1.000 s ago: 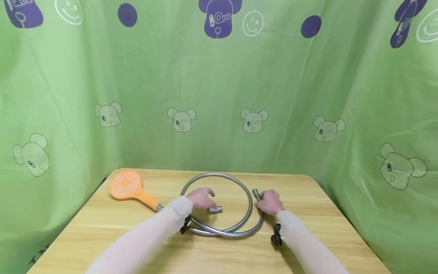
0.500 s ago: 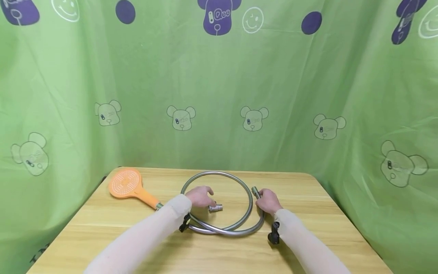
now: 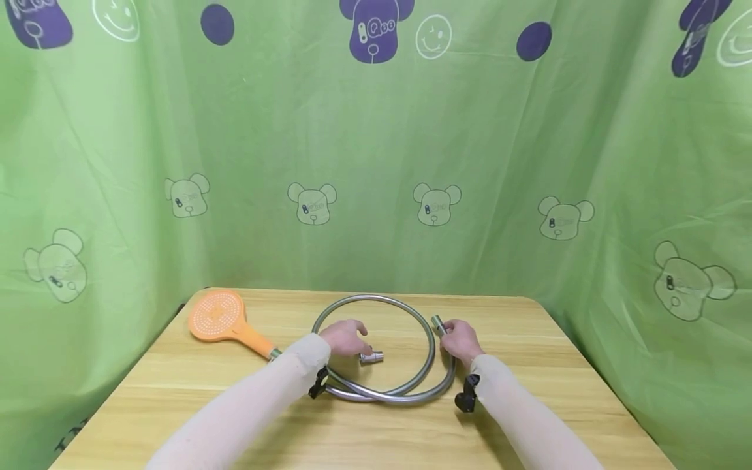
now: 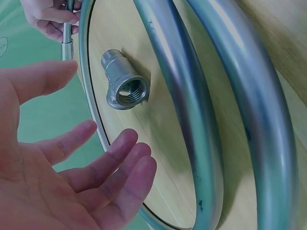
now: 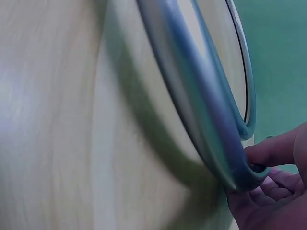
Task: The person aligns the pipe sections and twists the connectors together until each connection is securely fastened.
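Observation:
A coiled metal shower hose (image 3: 376, 299) lies on the wooden table. My right hand (image 3: 461, 341) grips it just behind its end fitting (image 3: 437, 322), which points up and away; the right wrist view has thumb and fingers around the hose (image 5: 206, 91). Inside the loop rests a small threaded metal tee fitting (image 3: 373, 357). My left hand (image 3: 343, 338) hovers by that tee, and in the left wrist view its fingers are spread and relaxed, apart from the tee (image 4: 125, 84). At the left lies an orange shower head (image 3: 217, 316), its handle end by the hose.
Green curtains (image 3: 376, 130) with bear prints hang behind and on both sides of the wooden table (image 3: 352, 437). The left forearm (image 3: 247, 405) passes over part of the hose and hides it.
My right hand has taken hold of the hose near its end and shifted it slightly up and left. The left hand has stayed nearly still.

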The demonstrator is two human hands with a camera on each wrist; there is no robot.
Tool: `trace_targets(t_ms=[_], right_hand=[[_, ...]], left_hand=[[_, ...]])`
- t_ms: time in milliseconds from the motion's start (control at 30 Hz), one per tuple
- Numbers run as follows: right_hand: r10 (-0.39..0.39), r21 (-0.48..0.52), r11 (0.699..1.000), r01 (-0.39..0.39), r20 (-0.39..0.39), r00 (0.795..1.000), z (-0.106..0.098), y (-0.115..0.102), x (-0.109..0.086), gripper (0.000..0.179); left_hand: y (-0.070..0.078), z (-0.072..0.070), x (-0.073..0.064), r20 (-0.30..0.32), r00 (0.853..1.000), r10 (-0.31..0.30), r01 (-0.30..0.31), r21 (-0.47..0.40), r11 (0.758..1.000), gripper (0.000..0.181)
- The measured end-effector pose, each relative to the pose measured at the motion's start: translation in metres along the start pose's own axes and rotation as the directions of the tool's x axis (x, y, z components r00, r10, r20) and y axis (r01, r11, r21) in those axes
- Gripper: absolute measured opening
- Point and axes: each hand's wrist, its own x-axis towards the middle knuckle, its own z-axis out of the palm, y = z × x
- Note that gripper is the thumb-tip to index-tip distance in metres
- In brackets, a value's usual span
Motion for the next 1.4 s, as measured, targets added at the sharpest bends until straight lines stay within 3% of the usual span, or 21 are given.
trace_targets(t_ms=[167, 300, 433, 733, 1067, 1400], right_hand=[[0.042, 0.055, 0.998, -0.044, 0.027, 0.999, -0.001, 0.000, 0.000, 0.056], [0.053, 0.072, 0.996, -0.056, 0.035, 0.998, -0.002, -0.001, 0.006, 0.047], [0.062, 0.055, 0.997, -0.062, 0.011, 0.998, -0.004, -0.002, 0.007, 0.036], [0.078, 0.081, 0.994, -0.077, -0.014, 0.997, -0.003, -0.003, 0.008, 0.030], [0.100, 0.149, 0.984, -0.101, 0.009, 0.995, 0.002, -0.005, 0.009, 0.030], [0.077, 0.130, 0.989, -0.077, 0.004, 0.997, 0.004, -0.006, 0.007, 0.025]], left_hand=[[-0.001, 0.003, 0.000, 0.007, 1.000, -0.006, 0.006, -0.001, 1.000, 0.058], [-0.002, 0.001, 0.000, 0.008, 1.000, -0.011, 0.011, -0.007, 1.000, 0.058], [-0.001, 0.000, 0.002, 0.007, 1.000, -0.013, 0.013, 0.001, 1.000, 0.057], [0.005, -0.002, -0.005, 0.021, 1.000, 0.001, -0.001, 0.037, 0.999, 0.055], [0.000, 0.011, 0.010, 0.033, 0.999, 0.024, -0.028, 0.107, 0.994, 0.057], [0.006, 0.019, 0.018, 0.037, 0.997, 0.066, -0.072, 0.213, 0.974, 0.037]])
